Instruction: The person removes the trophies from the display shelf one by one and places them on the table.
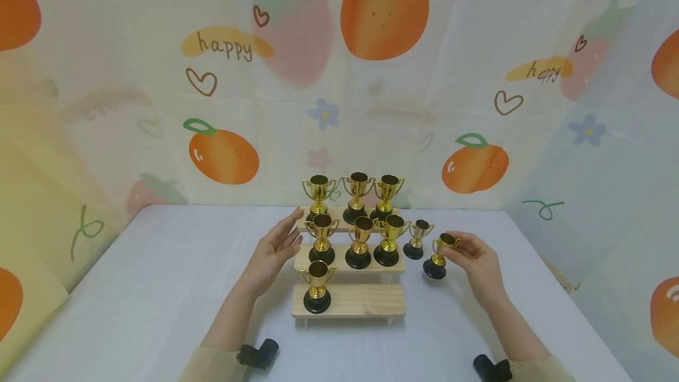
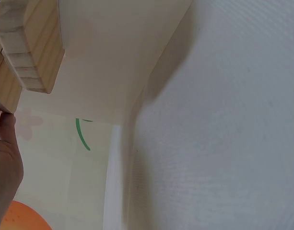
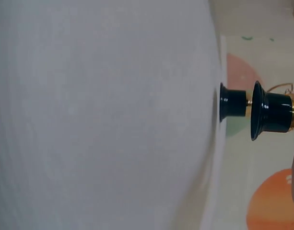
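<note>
My right hand [image 1: 477, 264] pinches a small gold trophy cup [image 1: 437, 261] with a black base by its handle side. In the right wrist view the trophy's base [image 3: 271, 112] hangs off the tablecloth. Just left of it, another trophy [image 1: 414, 247] stands on the table beside the rack. My left hand [image 1: 273, 255] is at the left end of the three-tier wooden display rack [image 1: 366, 300]; its fingertips [image 2: 7, 125] touch a board's end in the left wrist view. Three trophies stand on the top tier, three on the middle, and one trophy [image 1: 317, 290] at the bottom tier's left end.
A white cloth covers the table [image 1: 159, 287]. Behind it hangs a fabric backdrop [image 1: 297, 152] printed with oranges and strawberries, which also closes off the sides. Clear legs lift the rack's boards. A black camera mount [image 1: 258, 353] sits on each wrist.
</note>
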The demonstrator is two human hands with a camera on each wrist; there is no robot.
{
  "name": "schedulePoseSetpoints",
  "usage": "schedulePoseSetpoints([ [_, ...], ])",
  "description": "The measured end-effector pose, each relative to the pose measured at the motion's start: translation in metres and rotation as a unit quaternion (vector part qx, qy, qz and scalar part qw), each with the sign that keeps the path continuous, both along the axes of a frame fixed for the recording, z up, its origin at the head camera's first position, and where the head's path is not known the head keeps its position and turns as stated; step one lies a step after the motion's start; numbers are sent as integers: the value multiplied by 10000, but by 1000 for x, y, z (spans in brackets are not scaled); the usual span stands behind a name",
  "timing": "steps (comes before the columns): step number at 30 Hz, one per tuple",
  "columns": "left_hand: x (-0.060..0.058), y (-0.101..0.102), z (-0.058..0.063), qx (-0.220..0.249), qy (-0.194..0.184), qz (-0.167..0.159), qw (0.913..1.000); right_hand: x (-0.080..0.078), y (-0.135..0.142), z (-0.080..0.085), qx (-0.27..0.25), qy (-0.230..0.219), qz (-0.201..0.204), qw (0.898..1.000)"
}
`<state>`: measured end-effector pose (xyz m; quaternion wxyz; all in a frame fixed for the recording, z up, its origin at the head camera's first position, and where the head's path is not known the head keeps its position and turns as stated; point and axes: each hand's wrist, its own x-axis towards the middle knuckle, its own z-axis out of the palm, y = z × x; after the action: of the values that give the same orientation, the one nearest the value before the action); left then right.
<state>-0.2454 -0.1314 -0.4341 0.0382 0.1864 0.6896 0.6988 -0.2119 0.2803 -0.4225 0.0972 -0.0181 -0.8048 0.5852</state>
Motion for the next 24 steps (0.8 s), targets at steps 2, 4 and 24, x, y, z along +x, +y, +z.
schedulePoseSetpoints([
  [2,0,0,0,-24,-6,-1,10000,-3,3,-1,-23,-6,6,10000],
  [4,0,0,0,-39,-8,5,10000,-6,5,-2,-28,1,15,10000],
  [24,-1,1,-1,-6,-51,29,10000,-31,22,-2,123,-224,-150,9996],
])
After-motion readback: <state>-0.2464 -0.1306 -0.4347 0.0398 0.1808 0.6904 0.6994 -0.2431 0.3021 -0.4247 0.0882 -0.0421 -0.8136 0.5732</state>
